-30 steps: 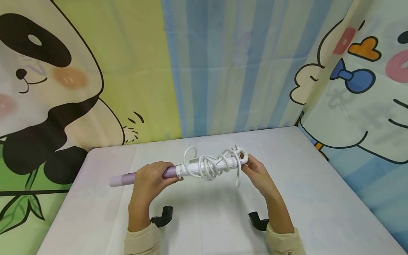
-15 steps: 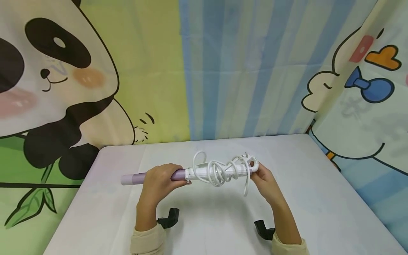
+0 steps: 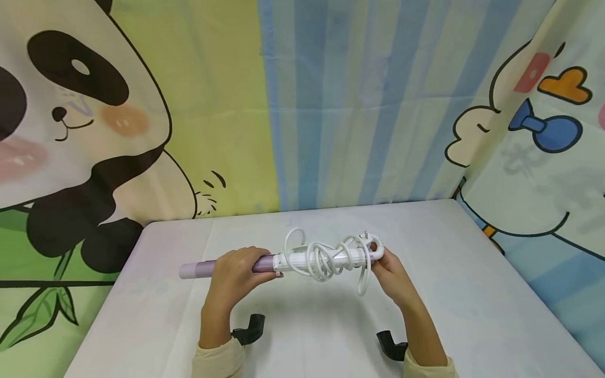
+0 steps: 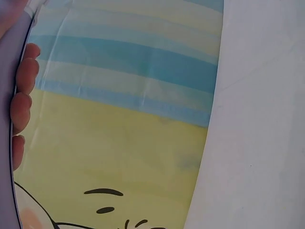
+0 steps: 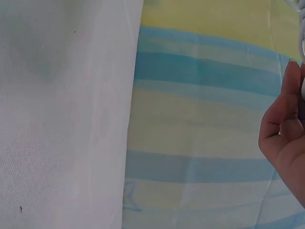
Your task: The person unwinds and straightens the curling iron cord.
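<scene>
Purple-white rod [image 3: 280, 261]: held up over white table [image 3: 321, 336], approx. level, purple end to L.
White cord [image 3: 321, 268]: looped loosely round rod's white half; plug [image 3: 365, 235] near R end.
L hand [image 3: 236, 270]: fingers clamped round purple part — L wrist view shows four fingertips wrapped past its edge.
R hand [image 3: 391, 275]: thumb + fingers pinching rod's R end, next to cord; partly hidden in head view, cut off at edge in R wrist view.
Black pieces [image 3: 250, 329]: one beside each forearm, by beige sleeves [image 3: 218, 359].
Backdrop [image 3: 331, 131]: striped cloth behind table — panda print [image 3: 132, 126] at L.
</scene>
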`<action>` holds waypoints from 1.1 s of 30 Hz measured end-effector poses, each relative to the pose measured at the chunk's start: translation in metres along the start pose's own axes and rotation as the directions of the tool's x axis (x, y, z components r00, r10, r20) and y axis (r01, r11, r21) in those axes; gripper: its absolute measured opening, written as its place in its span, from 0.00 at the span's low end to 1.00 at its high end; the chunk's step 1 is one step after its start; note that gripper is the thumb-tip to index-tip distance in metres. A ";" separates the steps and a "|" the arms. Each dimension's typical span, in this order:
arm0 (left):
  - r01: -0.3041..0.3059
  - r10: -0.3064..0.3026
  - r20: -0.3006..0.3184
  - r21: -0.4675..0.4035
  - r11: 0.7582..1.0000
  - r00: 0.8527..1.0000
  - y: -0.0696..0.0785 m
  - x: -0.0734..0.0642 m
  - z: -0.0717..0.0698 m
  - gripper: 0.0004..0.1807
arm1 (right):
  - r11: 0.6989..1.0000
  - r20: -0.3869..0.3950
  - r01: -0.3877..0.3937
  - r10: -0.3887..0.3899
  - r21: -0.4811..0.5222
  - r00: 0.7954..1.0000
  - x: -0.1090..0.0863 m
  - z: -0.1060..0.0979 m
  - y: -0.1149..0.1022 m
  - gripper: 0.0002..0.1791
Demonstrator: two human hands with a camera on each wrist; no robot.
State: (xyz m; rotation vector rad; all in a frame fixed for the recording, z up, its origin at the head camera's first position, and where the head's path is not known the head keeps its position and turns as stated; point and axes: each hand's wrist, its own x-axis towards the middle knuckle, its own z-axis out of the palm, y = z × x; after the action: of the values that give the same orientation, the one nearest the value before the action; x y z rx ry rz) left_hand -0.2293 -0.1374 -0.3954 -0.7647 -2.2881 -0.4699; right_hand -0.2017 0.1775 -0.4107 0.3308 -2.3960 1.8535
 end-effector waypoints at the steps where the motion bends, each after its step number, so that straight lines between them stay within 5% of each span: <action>1: -0.001 0.001 -0.003 0.000 1.000 1.000 0.000 -0.001 0.000 0.24 | 1.000 0.001 0.006 -0.006 -0.012 1.000 0.000 0.000 0.000 0.20; 5: -0.011 0.011 -0.005 -0.004 1.000 1.000 -0.001 -0.005 0.001 0.24 | 0.996 0.032 0.092 -0.091 -0.018 0.995 -0.001 -0.002 0.005 0.18; 10: -0.020 0.020 -0.024 0.007 1.000 0.999 -0.001 -0.010 -0.001 0.23 | 0.974 0.137 0.214 -0.222 0.068 0.965 0.000 -0.003 0.012 0.13; 13: -0.039 0.039 -0.048 0.013 0.999 0.998 -0.003 -0.009 -0.002 0.23 | 0.963 0.114 0.254 -0.263 0.091 0.958 0.002 0.001 0.016 0.13; 18: -0.066 0.068 -0.083 0.034 0.997 0.994 -0.004 -0.003 -0.001 0.23 | 0.966 -0.004 0.252 -0.253 0.053 0.968 0.007 0.008 0.018 0.16; 27: -0.052 0.054 -0.082 0.028 0.998 0.995 -0.005 -0.001 -0.006 0.24 | 0.969 0.135 0.227 -0.239 0.101 0.961 0.010 0.001 0.013 0.11; 33: -0.042 0.042 -0.065 0.006 0.999 0.997 -0.004 -0.002 -0.007 0.23 | 0.950 0.027 0.226 -0.237 0.214 0.971 0.006 0.010 0.009 0.11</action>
State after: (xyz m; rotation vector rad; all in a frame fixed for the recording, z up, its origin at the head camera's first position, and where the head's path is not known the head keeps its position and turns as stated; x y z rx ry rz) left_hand -0.2275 -0.1445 -0.3921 -0.7824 -2.2082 -0.4631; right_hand -0.2088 0.1689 -0.4204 0.6552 -2.0858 2.0100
